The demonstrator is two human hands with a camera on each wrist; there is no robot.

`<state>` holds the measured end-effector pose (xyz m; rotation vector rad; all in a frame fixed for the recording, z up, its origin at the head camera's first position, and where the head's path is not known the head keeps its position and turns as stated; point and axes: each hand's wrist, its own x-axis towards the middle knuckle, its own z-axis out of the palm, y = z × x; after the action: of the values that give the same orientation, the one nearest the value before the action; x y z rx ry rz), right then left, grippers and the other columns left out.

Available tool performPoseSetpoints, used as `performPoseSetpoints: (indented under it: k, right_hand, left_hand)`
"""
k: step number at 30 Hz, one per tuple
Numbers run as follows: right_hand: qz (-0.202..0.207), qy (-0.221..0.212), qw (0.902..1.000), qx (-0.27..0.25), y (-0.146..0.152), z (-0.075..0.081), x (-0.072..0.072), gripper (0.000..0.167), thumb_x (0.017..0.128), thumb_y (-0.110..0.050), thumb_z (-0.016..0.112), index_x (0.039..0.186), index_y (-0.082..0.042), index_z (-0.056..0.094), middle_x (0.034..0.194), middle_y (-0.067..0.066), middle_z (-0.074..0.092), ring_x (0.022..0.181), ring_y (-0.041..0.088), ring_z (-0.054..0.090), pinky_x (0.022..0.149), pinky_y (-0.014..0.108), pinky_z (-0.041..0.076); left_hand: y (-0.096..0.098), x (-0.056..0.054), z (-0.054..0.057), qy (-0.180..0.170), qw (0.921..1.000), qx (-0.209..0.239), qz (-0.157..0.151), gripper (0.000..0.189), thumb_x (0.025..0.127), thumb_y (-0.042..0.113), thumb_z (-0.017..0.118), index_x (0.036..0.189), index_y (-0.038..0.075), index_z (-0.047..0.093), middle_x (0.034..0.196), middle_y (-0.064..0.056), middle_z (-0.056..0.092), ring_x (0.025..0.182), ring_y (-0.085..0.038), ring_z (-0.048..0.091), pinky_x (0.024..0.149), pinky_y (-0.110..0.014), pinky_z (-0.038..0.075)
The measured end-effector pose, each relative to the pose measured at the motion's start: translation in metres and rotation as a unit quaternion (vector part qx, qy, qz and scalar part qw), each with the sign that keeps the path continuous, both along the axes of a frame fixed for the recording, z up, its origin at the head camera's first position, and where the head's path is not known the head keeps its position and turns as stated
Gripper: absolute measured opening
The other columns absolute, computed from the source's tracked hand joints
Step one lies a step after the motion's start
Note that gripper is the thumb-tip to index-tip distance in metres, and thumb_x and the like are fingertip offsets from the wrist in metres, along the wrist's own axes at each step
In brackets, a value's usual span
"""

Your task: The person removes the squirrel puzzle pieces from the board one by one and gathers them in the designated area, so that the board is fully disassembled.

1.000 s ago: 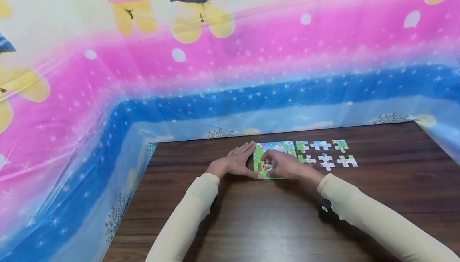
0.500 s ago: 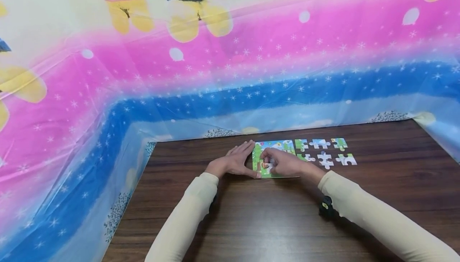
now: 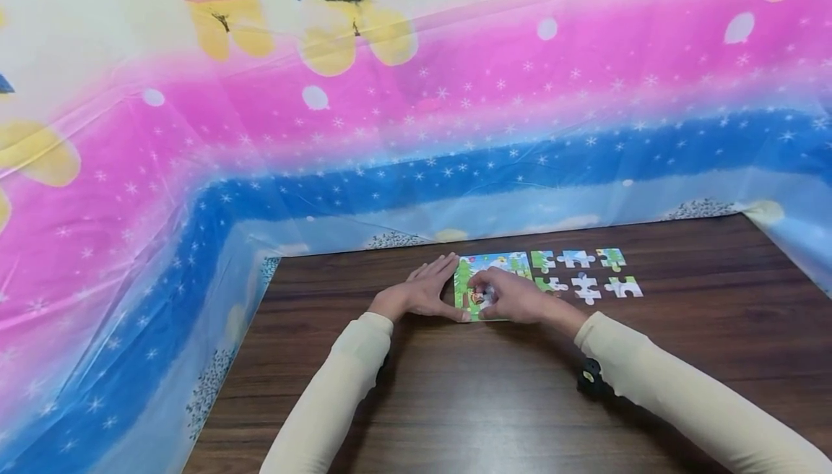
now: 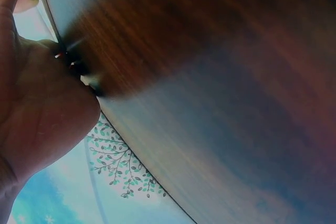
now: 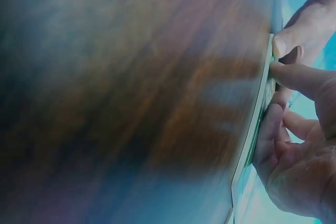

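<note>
A small picture jigsaw puzzle [image 3: 463, 270] with green trees and a blue sky lies flat on the table. My left hand [image 3: 422, 295] rests at its left edge, fingers spread, thumb on the near left corner. Over the middle bends my right hand [image 3: 516, 298], its thumb and curled fingers around a puzzle piece [image 3: 486, 297] at the puzzle's surface; the hand covers much of that area. In the right wrist view, the thumb and fingertips of the right hand [image 5: 299, 156] meet the puzzle's surface close to the left thumb [image 5: 283, 44]. The left wrist view shows mostly palm [image 4: 47, 108].
Several loose puzzle pieces [image 3: 586, 288] lie in two rows right of the puzzle. The dark wooden table [image 3: 442, 394] meets a printed pink and blue cloth [image 3: 390, 199] along its back and left sides. A dark band sits under the right sleeve [image 3: 669, 369].
The right thumb and fingers shift only slightly over the same spot on the puzzle. The left hand keeps its place, and the whole head view drifts a little.
</note>
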<state>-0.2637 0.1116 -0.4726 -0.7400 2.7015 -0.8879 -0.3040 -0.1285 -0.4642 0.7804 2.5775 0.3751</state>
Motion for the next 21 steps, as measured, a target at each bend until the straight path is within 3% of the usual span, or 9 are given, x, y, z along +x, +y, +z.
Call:
performPoseSetpoints:
  k: [8, 16, 21]
  right_hand:
    - [-0.006, 0.024, 0.9996, 0.01, -0.003, -0.002, -0.003, 0.057, 0.087, -0.019, 0.086, 0.139, -0.008, 0.067, 0.121, 0.006, 0.07, 0.096, 0.014, 0.063, 0.081, 0.034, 0.056]
    - [0.003, 0.025, 0.9988, -0.042, 0.005, -0.004, -0.003, 0.058, 0.089, -0.018, 0.081, 0.143, -0.004, 0.064, 0.123, 0.012, 0.069, 0.089, 0.013, 0.067, 0.076, 0.03, 0.058]
    - [0.008, 0.01, 0.9973, -0.072, 0.014, 0.002, 0.006, 0.058, 0.094, -0.018, 0.079, 0.148, -0.007, 0.059, 0.129, 0.012, 0.064, 0.088, 0.013, 0.066, 0.073, 0.029, 0.058]
  left_hand:
    - [-0.001, -0.003, -0.003, 0.003, 1.0, 0.0, 0.0, 0.121, 0.089, 0.07, 0.072, 0.172, 0.026, -0.004, 0.18, 0.008, -0.01, 0.168, -0.018, -0.007, 0.137, -0.052, 0.003]
    - [0.0, 0.003, 0.004, 0.012, 0.9999, -0.005, -0.006, 0.12, 0.089, 0.071, 0.071, 0.172, 0.026, -0.002, 0.181, 0.005, -0.007, 0.169, -0.021, -0.005, 0.137, -0.054, 0.004]
    - [-0.001, 0.004, 0.003, 0.012, 0.9999, -0.006, -0.007, 0.119, 0.09, 0.069, 0.072, 0.172, 0.024, -0.002, 0.181, 0.004, -0.007, 0.169, -0.021, -0.004, 0.137, -0.055, 0.005]
